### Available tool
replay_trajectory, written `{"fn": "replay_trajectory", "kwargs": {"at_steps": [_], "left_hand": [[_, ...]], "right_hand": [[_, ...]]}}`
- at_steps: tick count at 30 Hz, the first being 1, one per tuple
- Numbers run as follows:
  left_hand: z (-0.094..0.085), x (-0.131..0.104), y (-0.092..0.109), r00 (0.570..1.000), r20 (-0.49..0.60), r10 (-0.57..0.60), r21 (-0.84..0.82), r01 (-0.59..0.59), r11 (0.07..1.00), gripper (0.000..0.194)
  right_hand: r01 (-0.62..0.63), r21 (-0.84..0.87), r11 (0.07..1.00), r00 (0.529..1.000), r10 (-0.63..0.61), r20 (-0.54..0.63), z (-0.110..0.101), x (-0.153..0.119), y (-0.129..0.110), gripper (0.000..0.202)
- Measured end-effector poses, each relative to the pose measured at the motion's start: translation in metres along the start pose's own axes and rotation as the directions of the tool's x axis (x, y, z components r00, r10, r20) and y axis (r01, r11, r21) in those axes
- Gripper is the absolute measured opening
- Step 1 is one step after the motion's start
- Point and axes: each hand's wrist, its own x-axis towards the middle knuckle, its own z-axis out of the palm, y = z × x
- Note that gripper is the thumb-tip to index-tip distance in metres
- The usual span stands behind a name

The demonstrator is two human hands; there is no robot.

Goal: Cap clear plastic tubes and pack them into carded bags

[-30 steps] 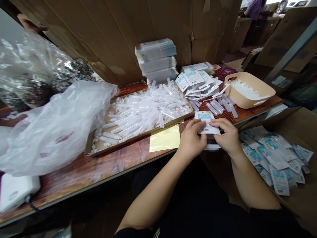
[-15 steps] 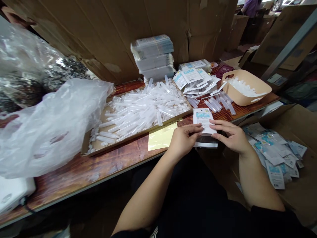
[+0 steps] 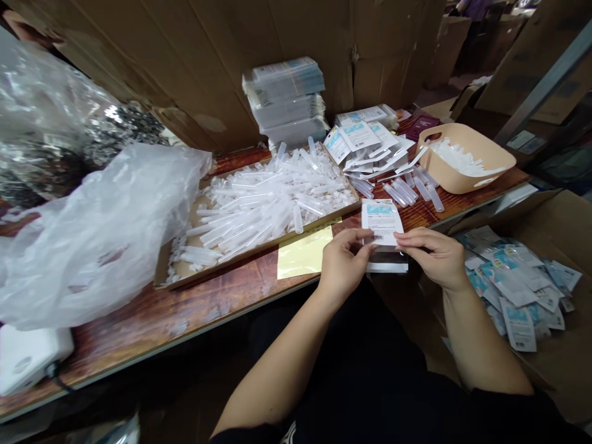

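A printed plastic packet (image 3: 382, 221) with a white and blue card lies at the table's front edge, its clear flap toward me. My left hand (image 3: 346, 254) pinches its left side between thumb and fingers. On the opposite side, my right hand (image 3: 432, 254) grips the packet's right edge the same way. Just beyond the packet are several clear plastic tubes (image 3: 401, 191). A loose pile of similar packets (image 3: 363, 139) lies behind them. Left of my hands, a shallow cardboard tray (image 3: 259, 264) holds a heap of translucent tubes (image 3: 259, 203).
A beige basket (image 3: 467, 176) of small white pieces stands at the right. Below it, a cardboard box (image 3: 555, 228) holds many packets. Bundled packets (image 3: 284, 102) are stacked behind the tray. A yellow sheet (image 3: 303, 253) and a large plastic bag (image 3: 102, 228) lie on the left.
My fingers, lying fairly flat over the packet before, now pinch its two sides. The packet's near part looks slightly raised and bent. The view has shifted a little.
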Motion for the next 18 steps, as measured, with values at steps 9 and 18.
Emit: {"fn": "replay_trajectory", "kwargs": {"at_steps": [9,18], "left_hand": [[-0.008,0.003,0.0,0.916,0.124,-0.38,-0.109,0.394,0.913,0.006],[0.0,0.004,0.003,0.947,0.049,-0.316,-0.184,0.32,0.929,0.03]], "right_hand": [[0.157,-0.316,0.936,0.98,-0.109,0.166,-0.012,0.002,-0.002,0.012],[0.245,-0.374,0.895,0.899,-0.065,0.433,0.009,0.01,-0.038,0.007]]}}
